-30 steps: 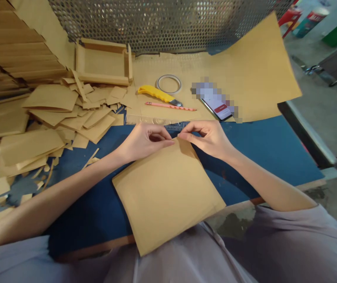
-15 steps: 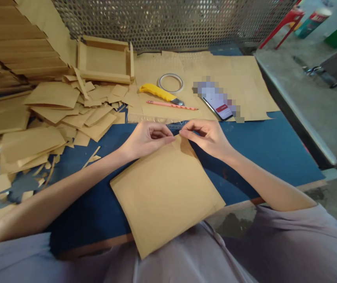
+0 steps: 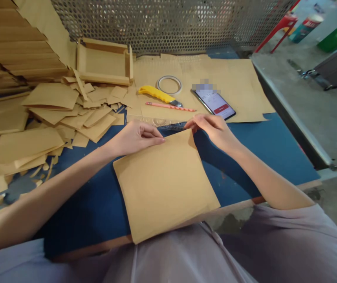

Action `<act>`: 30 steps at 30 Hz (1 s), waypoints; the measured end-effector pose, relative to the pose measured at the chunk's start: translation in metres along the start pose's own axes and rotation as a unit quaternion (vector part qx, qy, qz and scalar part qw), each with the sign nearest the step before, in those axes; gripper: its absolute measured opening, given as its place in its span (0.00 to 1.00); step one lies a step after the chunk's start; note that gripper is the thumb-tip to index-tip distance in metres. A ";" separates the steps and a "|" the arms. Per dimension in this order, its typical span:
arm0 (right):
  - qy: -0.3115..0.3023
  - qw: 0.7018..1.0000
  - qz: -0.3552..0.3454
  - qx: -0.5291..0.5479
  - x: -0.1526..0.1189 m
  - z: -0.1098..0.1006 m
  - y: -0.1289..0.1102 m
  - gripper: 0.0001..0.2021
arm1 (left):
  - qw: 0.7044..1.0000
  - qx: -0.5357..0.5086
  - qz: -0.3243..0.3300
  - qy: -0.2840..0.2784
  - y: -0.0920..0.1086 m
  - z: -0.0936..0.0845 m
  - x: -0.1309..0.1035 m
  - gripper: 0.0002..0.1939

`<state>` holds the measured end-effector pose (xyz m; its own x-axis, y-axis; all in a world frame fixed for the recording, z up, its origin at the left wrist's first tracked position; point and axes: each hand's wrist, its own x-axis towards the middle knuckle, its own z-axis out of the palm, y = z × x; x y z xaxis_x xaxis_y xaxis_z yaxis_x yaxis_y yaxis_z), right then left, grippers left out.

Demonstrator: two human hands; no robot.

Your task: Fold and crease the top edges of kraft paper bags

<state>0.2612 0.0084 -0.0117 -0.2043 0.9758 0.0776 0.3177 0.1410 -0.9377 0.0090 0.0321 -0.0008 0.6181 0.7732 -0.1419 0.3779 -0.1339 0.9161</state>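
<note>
A square sheet of brown kraft paper (image 3: 165, 184) lies on the blue table top (image 3: 262, 145), its near corner hanging over the table's front edge. My left hand (image 3: 136, 137) rests on the sheet's far edge with the fingers curled and pinching it. My right hand (image 3: 212, 129) pinches the sheet's far right corner between thumb and fingers. A clear plastic ruler (image 3: 153, 120) lies just beyond both hands.
Past the ruler lie a pink pencil (image 3: 170, 106), a yellow utility knife (image 3: 158, 95), a tape roll (image 3: 169, 84) and a phone (image 3: 215, 103) on brown paper. Paper offcuts (image 3: 53, 118) pile up left, below a folded paper tray (image 3: 103, 62). Perforated metal mesh (image 3: 168, 23) closes the back.
My hands have moved apart along the sheet's far edge, the right one out to the corner. The large raised paper sheet at the back right has dropped flat onto the table.
</note>
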 end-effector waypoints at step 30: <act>-0.245 0.949 -0.075 -0.182 0.001 0.013 -0.031 0.09 | 0.999 0.034 0.029 -0.020 0.005 0.007 -0.014 0.10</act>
<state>0.2386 0.0027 0.0130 -0.6502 0.7582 -0.0492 0.5321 0.4083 -0.7417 0.0068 0.0162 0.0038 0.6671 0.7376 -0.1047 0.3856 -0.2216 0.8957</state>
